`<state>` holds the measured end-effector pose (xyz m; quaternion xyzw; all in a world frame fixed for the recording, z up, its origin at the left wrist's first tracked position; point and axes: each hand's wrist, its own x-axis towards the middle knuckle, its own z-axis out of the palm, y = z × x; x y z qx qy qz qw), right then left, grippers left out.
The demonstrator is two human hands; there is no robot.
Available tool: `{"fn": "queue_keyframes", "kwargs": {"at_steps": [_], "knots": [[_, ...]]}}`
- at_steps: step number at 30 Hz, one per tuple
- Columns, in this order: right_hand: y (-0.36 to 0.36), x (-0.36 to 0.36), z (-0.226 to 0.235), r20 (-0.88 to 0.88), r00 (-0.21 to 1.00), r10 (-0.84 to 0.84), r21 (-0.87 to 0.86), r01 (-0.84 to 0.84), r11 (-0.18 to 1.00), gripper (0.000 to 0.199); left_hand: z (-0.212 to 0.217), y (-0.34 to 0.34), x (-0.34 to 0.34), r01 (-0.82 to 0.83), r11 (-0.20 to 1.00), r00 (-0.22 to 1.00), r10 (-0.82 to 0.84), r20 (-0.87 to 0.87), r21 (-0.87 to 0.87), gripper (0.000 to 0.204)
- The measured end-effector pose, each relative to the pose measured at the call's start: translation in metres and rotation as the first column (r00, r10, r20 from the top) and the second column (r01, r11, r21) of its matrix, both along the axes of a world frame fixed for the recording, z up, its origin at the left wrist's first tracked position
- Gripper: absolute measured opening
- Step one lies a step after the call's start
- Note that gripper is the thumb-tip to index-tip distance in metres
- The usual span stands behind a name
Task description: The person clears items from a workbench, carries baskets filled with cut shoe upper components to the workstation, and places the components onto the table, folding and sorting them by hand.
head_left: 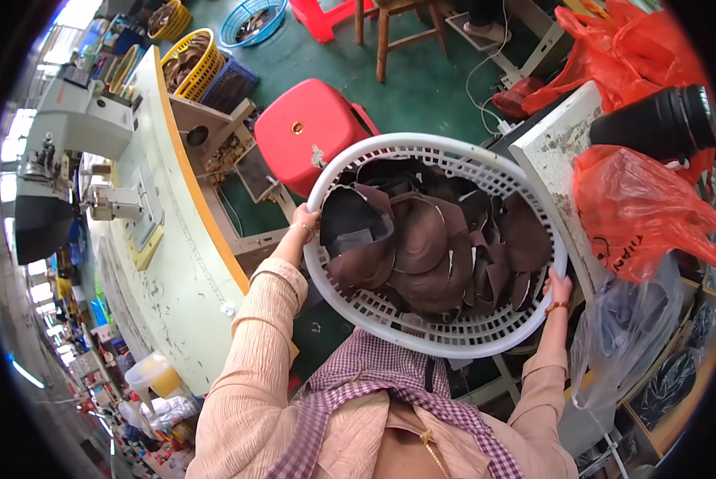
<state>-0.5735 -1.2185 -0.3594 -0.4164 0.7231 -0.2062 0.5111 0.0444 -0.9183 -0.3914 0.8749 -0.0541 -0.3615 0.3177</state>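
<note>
In the head view, a white basket (pixel 447 348) is hanging between the person's two hands, holding a heap of brown pieces (pixel 426 239). The left hand (pixel 304 218) is gripping the basket's left rim; the right hand (pixel 559 287) is gripping its lower right rim. Both hands' fingers are partly hiding behind the rim, and the pieces are lying inside, just past it. A red stool (pixel 304 128) is standing beyond the basket's upper left; a sewing machine (pixel 83 120) is sitting well to its left.
</note>
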Motion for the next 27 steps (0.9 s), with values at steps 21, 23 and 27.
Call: {"fn": "queue_keyframes", "kwargs": {"at_steps": [21, 23, 27], "knots": [[0.31, -0.048, 0.201, 0.168, 0.774, -0.61, 0.281, 0.556, 0.782, 0.017, 0.208, -0.111, 0.005, 0.568, 0.805, 0.767, -0.593, 0.245, 0.172, 0.031], [0.314, -0.053, 0.215, 0.2, 0.766, -0.611, 0.261, 0.56, 0.787, 0.016, 0.228, -0.118, 0.0, 0.611, 0.773, 0.724, -0.633, 0.275, 0.171, 0.028], [0.322, -0.067, 0.224, 0.236, 0.746, -0.622, 0.198, 0.59, 0.783, 0.015, 0.254, -0.126, -0.006, 0.65, 0.75, 0.689, -0.65, 0.321, 0.123, 0.029]]}}
